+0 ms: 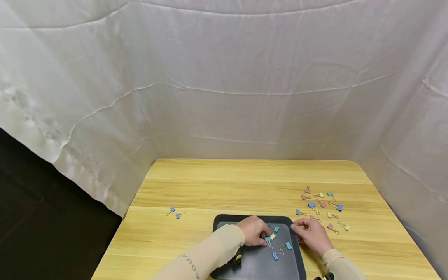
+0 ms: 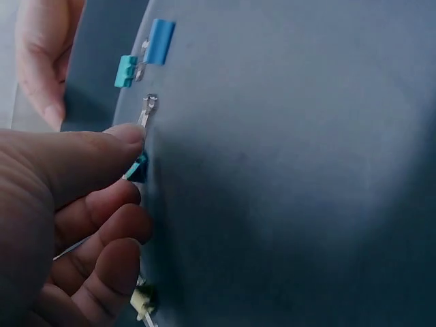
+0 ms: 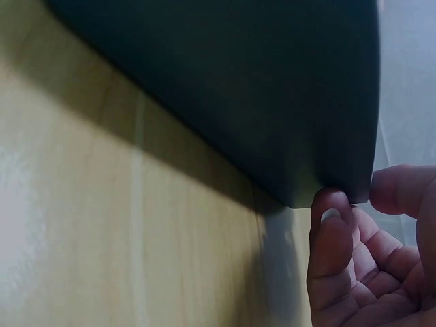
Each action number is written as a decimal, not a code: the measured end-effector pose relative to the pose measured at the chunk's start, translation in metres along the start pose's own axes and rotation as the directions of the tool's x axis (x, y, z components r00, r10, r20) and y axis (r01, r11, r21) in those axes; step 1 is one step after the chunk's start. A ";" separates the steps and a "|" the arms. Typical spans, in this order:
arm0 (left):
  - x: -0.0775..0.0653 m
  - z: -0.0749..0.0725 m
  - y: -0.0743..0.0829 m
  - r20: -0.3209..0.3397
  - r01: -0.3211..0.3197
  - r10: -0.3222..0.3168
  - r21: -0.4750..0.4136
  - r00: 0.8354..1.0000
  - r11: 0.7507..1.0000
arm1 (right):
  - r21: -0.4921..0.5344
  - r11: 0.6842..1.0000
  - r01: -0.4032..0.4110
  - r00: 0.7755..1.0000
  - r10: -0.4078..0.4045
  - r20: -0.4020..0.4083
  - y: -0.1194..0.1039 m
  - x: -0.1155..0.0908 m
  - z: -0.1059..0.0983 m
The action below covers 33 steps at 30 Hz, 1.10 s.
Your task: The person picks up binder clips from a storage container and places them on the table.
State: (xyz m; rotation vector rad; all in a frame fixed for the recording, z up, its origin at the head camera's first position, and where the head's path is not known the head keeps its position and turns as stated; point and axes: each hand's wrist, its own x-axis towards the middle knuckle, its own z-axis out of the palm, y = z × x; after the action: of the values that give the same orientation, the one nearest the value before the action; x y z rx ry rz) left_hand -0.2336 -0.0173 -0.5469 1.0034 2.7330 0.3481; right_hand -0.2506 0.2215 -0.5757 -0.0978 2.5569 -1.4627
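Observation:
My left hand (image 1: 253,231) reaches over the dark grey tray (image 1: 252,268), fingers curled. Its thumb and index finger pinch a teal binder clip (image 2: 137,168), whose silver handle sticks out past the thumb. A small yellow clip (image 1: 273,236) lies right by the fingertips in the head view. Around it in the tray are more teal clips (image 1: 288,245) and a blue clip (image 1: 275,256). At the tray's far right corner, my right hand (image 1: 311,233) grips the rim between thumb and fingers, as the tray wall (image 3: 272,122) shows in the right wrist view.
Several pink, yellow, blue and teal binder clips (image 1: 323,204) lie scattered on the wooden table (image 1: 217,190) to the right, beyond my right hand. Two blue clips (image 1: 178,216) lie on the left. White cloth (image 1: 245,116) hangs behind the table and along its sides.

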 end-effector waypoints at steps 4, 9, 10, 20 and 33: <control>0.003 0.004 0.002 0.026 -0.025 0.025 0.002 0.999 1.000 | 0.014 1.000 -0.006 1.000 0.006 0.003 0.000 0.000 0.000; 0.004 0.005 0.006 0.039 -0.021 0.020 0.018 0.999 1.000 | 0.021 1.000 -0.010 1.000 0.010 0.006 0.002 0.001 0.000; 0.005 0.005 0.007 0.045 -0.020 0.019 0.017 0.999 1.000 | 0.023 1.000 -0.015 1.000 0.015 0.005 0.002 0.001 0.001; 0.002 0.005 0.008 0.047 -0.028 0.026 0.043 0.999 0.999 | 0.015 1.000 -0.011 1.000 0.011 0.005 0.000 0.001 0.001; -0.007 -0.008 -0.007 -0.003 -0.014 0.014 0.020 1.000 1.000 | 0.029 0.999 -0.018 1.000 0.017 0.005 0.001 0.001 0.002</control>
State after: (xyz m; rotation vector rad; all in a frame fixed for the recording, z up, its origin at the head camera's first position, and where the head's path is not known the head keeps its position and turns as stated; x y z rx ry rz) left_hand -0.2348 -0.0285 -0.5409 1.0280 2.7387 0.3251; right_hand -0.2509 0.2203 -0.5776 -0.0747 2.5247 -1.4912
